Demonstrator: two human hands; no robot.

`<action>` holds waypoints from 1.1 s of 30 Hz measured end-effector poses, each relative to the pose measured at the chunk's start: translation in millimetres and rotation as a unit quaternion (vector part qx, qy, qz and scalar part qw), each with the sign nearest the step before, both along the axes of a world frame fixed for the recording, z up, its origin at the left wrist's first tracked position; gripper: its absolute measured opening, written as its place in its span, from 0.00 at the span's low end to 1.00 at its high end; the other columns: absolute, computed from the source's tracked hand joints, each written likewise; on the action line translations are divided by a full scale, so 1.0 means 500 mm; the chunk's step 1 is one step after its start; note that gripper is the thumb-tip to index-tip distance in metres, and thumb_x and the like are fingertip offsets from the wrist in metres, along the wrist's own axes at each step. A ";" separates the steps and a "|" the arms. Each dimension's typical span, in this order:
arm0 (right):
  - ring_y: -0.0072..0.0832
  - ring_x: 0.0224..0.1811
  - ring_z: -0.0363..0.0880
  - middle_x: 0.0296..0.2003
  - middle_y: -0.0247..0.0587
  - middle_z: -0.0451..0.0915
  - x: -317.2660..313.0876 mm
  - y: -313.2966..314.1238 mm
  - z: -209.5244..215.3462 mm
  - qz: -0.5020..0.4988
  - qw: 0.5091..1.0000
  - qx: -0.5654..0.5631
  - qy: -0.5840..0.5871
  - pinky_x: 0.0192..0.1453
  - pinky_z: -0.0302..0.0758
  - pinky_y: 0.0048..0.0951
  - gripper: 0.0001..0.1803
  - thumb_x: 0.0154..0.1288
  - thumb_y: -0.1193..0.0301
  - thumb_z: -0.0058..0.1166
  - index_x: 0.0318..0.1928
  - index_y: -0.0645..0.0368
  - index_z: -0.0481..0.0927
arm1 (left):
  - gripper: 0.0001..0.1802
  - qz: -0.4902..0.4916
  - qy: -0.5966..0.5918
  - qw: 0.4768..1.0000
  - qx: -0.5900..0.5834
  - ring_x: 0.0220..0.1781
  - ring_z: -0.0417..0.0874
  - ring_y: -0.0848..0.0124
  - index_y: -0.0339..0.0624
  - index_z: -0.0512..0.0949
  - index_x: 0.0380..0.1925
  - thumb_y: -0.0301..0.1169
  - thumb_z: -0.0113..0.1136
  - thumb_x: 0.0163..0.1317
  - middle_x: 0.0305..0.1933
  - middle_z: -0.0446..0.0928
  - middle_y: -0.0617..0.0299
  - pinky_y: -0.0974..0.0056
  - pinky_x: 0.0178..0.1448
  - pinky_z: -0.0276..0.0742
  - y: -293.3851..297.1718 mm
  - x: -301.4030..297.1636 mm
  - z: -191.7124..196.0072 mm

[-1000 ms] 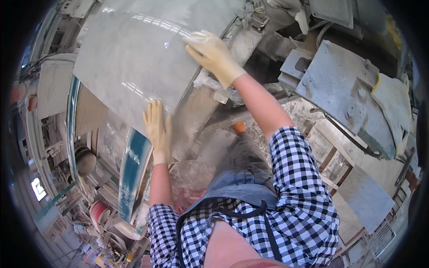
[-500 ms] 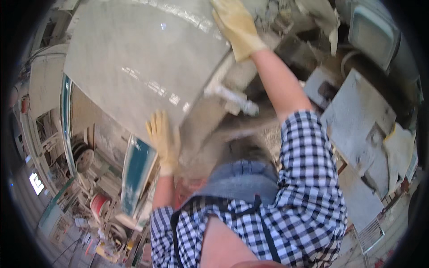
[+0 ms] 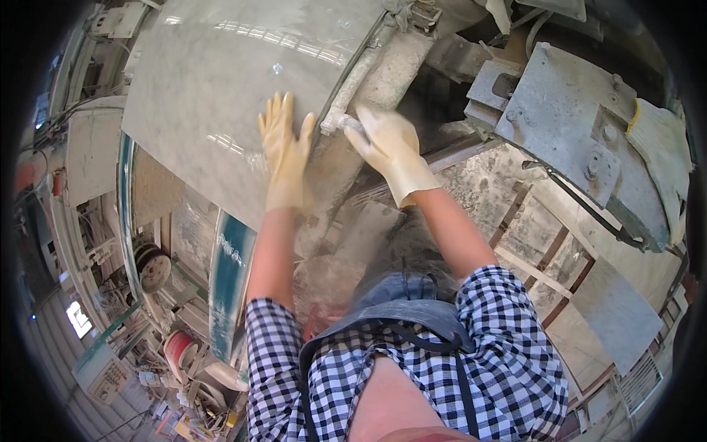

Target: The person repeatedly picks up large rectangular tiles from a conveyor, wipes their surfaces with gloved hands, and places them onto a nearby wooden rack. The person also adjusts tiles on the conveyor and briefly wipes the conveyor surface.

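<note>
A glossy, grey mottled slab spreads across the upper left. My left hand, in a cream rubber glove, lies flat on it near its right edge, fingers stretched out and thumb apart. Beside that edge a short pale rod, coated in residue, sticks out to the right. My right hand, gloved alike, is at the rod's outer end, which shows partly between thumb and fingers. Its fingers are smeared by motion, so whether they grip the rod is unclear.
A dusty grey metal plate with bolts stands at the right, a pale glove draped on it. A wooden frame lies below. At the left are a teal panel, a red-rimmed reel and cluttered machinery.
My right hand has come down from the slab's far right edge to the pale rod. My left hand has slid farther forward on the slab. The view has shifted.
</note>
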State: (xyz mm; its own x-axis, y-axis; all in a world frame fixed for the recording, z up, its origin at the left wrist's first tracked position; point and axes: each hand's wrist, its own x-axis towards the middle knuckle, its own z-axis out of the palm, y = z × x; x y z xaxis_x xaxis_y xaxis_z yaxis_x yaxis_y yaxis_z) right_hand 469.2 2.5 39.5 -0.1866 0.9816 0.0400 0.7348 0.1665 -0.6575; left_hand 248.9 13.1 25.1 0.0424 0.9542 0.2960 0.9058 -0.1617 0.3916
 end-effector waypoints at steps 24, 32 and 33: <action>0.48 0.49 0.86 0.43 0.48 0.87 0.004 -0.001 0.003 0.028 0.994 -0.099 -0.035 0.56 0.81 0.47 0.17 0.71 0.57 0.58 0.46 0.59 0.82 | 0.44 0.017 0.056 0.998 0.023 0.84 0.61 0.51 0.41 0.70 0.74 0.52 0.70 0.63 0.79 0.68 0.47 0.43 0.87 0.43 0.249 0.181 -0.025; 0.46 0.47 0.86 0.42 0.46 0.87 0.001 -0.004 -0.002 0.026 0.996 -0.074 -0.040 0.53 0.82 0.46 0.18 0.69 0.58 0.61 0.46 0.62 0.82 | 0.43 0.039 0.102 0.994 0.006 0.83 0.63 0.54 0.39 0.75 0.69 0.55 0.69 0.62 0.78 0.70 0.48 0.44 0.87 0.48 0.324 0.244 -0.016; 0.46 0.47 0.87 0.42 0.46 0.87 0.000 -0.005 -0.003 0.025 0.996 -0.076 -0.046 0.53 0.81 0.46 0.18 0.69 0.58 0.61 0.46 0.62 0.82 | 0.42 0.042 0.101 0.994 0.019 0.83 0.63 0.54 0.39 0.75 0.69 0.56 0.69 0.62 0.77 0.70 0.48 0.44 0.86 0.48 0.339 0.256 -0.015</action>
State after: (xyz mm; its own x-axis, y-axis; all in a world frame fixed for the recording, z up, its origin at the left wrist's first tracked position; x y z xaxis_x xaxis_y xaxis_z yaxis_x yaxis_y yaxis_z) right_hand 469.2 -0.1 37.9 -0.2306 0.9645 -0.1284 0.7865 0.1070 -0.6083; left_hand 376.8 182.4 17.7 0.0253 0.9453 0.3252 0.9762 -0.0934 0.1955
